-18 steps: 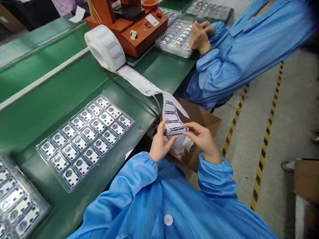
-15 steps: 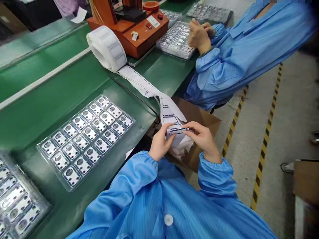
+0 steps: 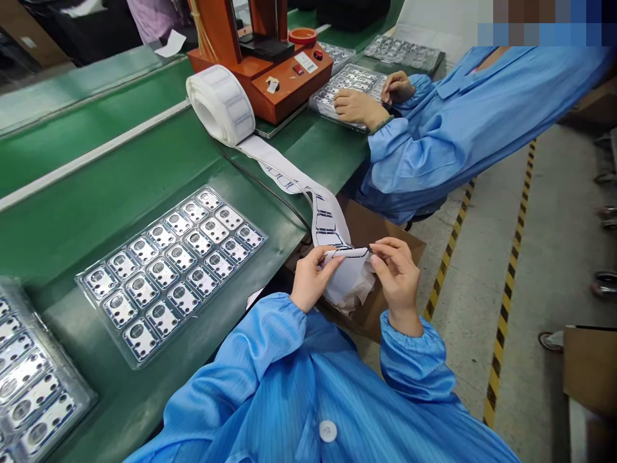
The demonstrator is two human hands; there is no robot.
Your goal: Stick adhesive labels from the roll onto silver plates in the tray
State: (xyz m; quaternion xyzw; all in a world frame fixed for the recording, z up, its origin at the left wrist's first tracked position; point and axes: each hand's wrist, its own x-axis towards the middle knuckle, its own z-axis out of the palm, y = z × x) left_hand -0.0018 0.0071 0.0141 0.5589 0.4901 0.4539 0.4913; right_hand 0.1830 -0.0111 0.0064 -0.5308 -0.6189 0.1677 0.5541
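A white label strip with dark outlined shapes runs from a large roll over the table edge to my hands. My left hand pinches the strip between thumb and fingers. My right hand is closed, its thumb and fingertips on a small dark piece at the strip's right edge. To the left, a clear tray holding rows of small silver-and-blue plates lies on the green table. Loose backing paper hangs below my hands.
An orange machine stands behind the roll. At the right, a person in blue has both hands at another tray stack. More trays sit at the lower left. A cardboard box is below the strip; a cable crosses the table.
My right hand has turned more upright and drawn slightly right, lifting a dark piece at the strip's edge. The other person's hands have lowered onto their trays. The view has shifted slightly.
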